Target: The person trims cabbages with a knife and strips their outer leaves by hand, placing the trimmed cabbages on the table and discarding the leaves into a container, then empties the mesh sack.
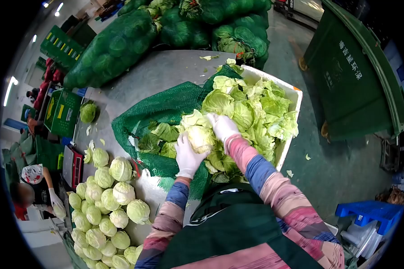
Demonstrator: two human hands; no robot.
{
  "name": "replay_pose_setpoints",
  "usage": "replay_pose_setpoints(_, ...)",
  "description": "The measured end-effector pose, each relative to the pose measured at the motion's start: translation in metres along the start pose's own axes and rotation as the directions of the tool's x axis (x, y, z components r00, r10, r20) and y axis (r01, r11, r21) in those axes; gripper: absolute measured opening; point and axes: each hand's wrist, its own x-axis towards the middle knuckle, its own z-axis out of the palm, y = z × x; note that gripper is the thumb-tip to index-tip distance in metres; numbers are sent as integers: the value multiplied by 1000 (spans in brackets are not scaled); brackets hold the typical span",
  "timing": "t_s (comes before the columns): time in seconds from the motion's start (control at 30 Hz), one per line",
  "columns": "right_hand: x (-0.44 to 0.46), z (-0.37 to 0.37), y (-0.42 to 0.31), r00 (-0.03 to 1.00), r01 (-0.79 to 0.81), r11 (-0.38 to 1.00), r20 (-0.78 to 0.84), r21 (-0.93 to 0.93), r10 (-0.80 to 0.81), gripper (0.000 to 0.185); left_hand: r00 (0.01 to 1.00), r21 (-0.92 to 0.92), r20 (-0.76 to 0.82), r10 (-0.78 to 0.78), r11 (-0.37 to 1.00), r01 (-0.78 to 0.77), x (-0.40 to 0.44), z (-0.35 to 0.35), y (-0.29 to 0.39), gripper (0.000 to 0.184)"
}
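Observation:
A pale cabbage (200, 139) with loosened outer leaves is held in front of me. My left hand (189, 154), in a white glove, has its fingers wrapped round the cabbage's left and lower side. My right hand (222, 127), also gloved, is closed at the upper right of the cabbage, against its leaves; what its fingertips grip is hidden. Under and left of the cabbage, a green mesh bag (166, 104) lies open with darker leafy heads inside. To the right, a white foam box (292, 95) is heaped with loose green leaves (265, 107).
Trimmed cabbages (114, 197) are piled at the lower left, near a red scale (72, 167). Full mesh bags (116, 47) stand along the table's far edge. A green wheeled bin (350, 76) is at the right. A co-worker (38, 190) in a patterned cap works at the far left.

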Motion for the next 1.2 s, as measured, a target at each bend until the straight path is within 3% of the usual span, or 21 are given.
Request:
replay_pose_setpoints(0.03,-2,-42,-31,889,-364,931,295,-9,351,62,999,-16,-35,9,1000,-10,-10,-1,-1,103)
replay_pose_setpoints(0.1,12,-26,19,981,-89,978,151,-189,119,63,998,-22,-59,37,999,-38,-18,1,-17,103)
replay_pose_setpoints(0.17,15,-17,48,985,-82,986,137,-142,101,67,991,-245,-134,-4,969,-29,-20,4,-38,104)
replay_pose_setpoints(0.23,1,-6,46,987,-71,992,139,-99,85,73,992,-276,-127,-21,961,-15,-18,3,-47,105)
replay_pose_setpoints(0.3,-22,5,20,998,-30,998,57,54,27,98,997,-247,-76,-27,969,8,-12,1,-46,105)
replay_pose_setpoints(0.37,-41,-8,-21,953,-95,995,290,-6,93,120,997,-254,-48,-53,967,39,-8,1,-43,105)
replay_pose_setpoints(0.4,-42,3,-23,949,-107,994,297,-17,107,123,998,-224,-59,-37,974,23,-6,2,-43,106)
replay_pose_setpoints(0.6,-23,22,-9,993,6,998,115,60,-12,97,998,-191,-65,2,982,-15,-4,4,-48,105)
replay_pose_setpoints(0.67,-13,21,2,987,-1,999,158,41,-5,98,997,-188,-70,18,982,-31,1,3,-49,103)
replay_pose_setpoints(0.77,-3,24,24,976,-52,993,216,110,28,100,998,-304,-3,-60,951,56,8,-4,-58,101)
replay_pose_setpoints(0.83,-2,32,32,986,-91,990,151,104,75,100,989,-534,118,-94,833,143,7,-7,-71,102)
replay_pose_setpoints(0.87,-2,37,36,988,-59,990,149,127,40,104,976,-599,196,-98,776,199,10,-10,-80,101)
replay_pose_setpoints(0.97,-11,51,24,994,4,978,110,206,-27,110,957,-691,226,-183,663,289,17,-19,-93,101)
replay_pose_setpoints(1.03,-21,46,-10,975,-109,986,207,128,81,114,963,-704,194,-189,656,271,21,-21,-76,105)
replay_pose_setpoints(1.1,-31,52,-31,981,-99,993,175,64,86,110,944,-483,19,-328,824,296,30,-3,-70,108)
replay_pose_setpoints(1.13,-30,60,-25,980,-99,993,179,63,87,110,955,-408,-57,-292,880,244,31,2,-70,108)
replay_pose_setpoints(1.2,-24,73,-14,1000,-11,981,-22,195,15,100,954,-484,-19,-299,838,253,39,2,-81,106)
